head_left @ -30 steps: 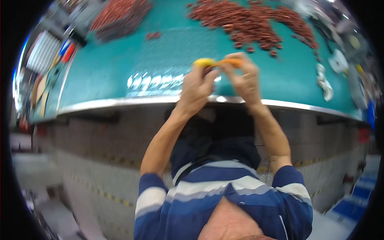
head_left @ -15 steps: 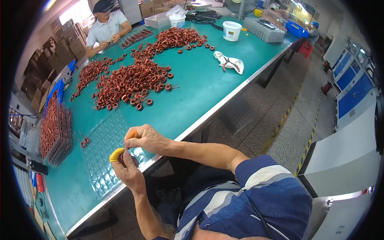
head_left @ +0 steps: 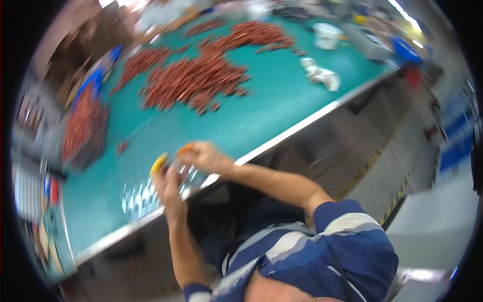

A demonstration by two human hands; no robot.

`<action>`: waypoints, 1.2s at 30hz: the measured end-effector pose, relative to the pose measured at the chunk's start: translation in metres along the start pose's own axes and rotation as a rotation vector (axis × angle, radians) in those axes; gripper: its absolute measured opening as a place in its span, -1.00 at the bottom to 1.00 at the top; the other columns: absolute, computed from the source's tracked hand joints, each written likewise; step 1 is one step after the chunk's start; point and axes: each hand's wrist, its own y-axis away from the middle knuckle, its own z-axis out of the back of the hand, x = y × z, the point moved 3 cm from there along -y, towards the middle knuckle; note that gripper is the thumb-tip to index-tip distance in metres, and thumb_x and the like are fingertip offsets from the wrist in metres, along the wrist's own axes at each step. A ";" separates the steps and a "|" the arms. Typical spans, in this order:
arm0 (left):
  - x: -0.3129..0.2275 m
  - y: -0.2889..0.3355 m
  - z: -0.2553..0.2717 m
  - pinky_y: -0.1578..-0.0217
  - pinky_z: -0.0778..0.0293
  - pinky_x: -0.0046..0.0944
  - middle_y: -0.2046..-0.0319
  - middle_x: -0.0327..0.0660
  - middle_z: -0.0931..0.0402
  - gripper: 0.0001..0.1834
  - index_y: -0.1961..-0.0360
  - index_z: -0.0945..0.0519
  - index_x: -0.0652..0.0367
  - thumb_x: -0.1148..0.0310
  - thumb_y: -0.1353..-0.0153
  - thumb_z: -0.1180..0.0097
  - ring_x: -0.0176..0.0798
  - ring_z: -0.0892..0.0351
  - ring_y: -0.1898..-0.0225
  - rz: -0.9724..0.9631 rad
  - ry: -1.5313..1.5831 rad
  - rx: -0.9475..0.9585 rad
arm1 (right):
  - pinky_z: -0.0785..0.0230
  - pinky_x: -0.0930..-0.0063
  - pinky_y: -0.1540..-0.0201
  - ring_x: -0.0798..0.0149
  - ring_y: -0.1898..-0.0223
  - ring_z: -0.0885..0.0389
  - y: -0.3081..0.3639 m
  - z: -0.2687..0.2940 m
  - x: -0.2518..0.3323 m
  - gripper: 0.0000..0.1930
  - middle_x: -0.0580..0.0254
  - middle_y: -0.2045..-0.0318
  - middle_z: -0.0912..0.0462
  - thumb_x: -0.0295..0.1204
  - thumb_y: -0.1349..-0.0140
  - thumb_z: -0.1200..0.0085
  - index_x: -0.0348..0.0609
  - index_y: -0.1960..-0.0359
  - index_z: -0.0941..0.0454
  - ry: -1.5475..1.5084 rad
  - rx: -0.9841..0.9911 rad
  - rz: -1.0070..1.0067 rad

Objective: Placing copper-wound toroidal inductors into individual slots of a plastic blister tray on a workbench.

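Motion smears the whole view. Above the table's near edge, my left hand (head_left: pixel 170 189), a yellow cover on one finger, is closed round a small, dark reddish ring coil (head_left: pixel 164 170), mostly hidden by the fingers. Close to its right, my right hand (head_left: pixel 209 158) wears an orange finger cover (head_left: pixel 186 147). Its thumb and finger are drawn together; whatever lies between them is too blurred to make out. Below both hands lies a clear plastic tray (head_left: pixel 146 173) with round pockets. A loose reddish coil (head_left: pixel 122 147) rests by its left side.
A big heap of reddish ring coils (head_left: pixel 193 83) covers the middle of the green table (head_left: pixel 271 110). Stacked trays of coils (head_left: pixel 84 131) stand at the left. Farther right are a white cloth (head_left: pixel 322 75) and a white bucket (head_left: pixel 327 36). Another person's arm (head_left: pixel 173 22) shows at the far side.
The view has swung, so the table and heap sit higher and further right, blurred. My hands stay close together over the tray, with a slightly wider gap between their fingertips.
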 end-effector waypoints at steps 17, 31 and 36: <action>0.008 0.009 -0.009 0.59 -0.33 -0.46 0.56 -0.30 -0.45 -0.76 0.02 -0.41 0.32 0.48 -0.32 0.00 -0.48 -0.41 0.59 -0.079 -0.092 0.128 | -0.33 0.63 0.45 0.52 0.54 -0.46 0.021 0.009 0.020 -0.70 0.33 0.57 -0.57 -0.27 -0.34 -0.04 -0.29 0.33 -0.66 0.036 -0.204 0.091; 0.018 0.009 0.008 0.62 -0.38 -0.48 0.58 -0.27 -0.42 -0.59 0.05 -0.42 0.34 0.14 -0.43 0.14 -0.45 -0.46 0.62 0.239 0.079 0.415 | -0.19 0.76 0.61 0.58 0.65 -0.41 0.020 0.013 0.008 -0.77 0.36 0.61 -0.53 -0.30 -0.24 -0.20 -0.25 0.30 -0.56 -0.047 -0.146 -0.127; 0.005 0.011 0.006 0.62 -0.33 -0.52 0.53 -0.31 -0.42 -0.70 0.01 -0.41 0.32 0.28 -0.42 0.10 -0.50 -0.42 0.61 0.156 -0.046 0.443 | -0.25 0.74 0.60 0.54 0.62 -0.47 0.022 0.008 0.019 -0.76 0.31 0.58 -0.57 -0.33 -0.24 -0.20 -0.29 0.29 -0.56 -0.025 -0.156 -0.049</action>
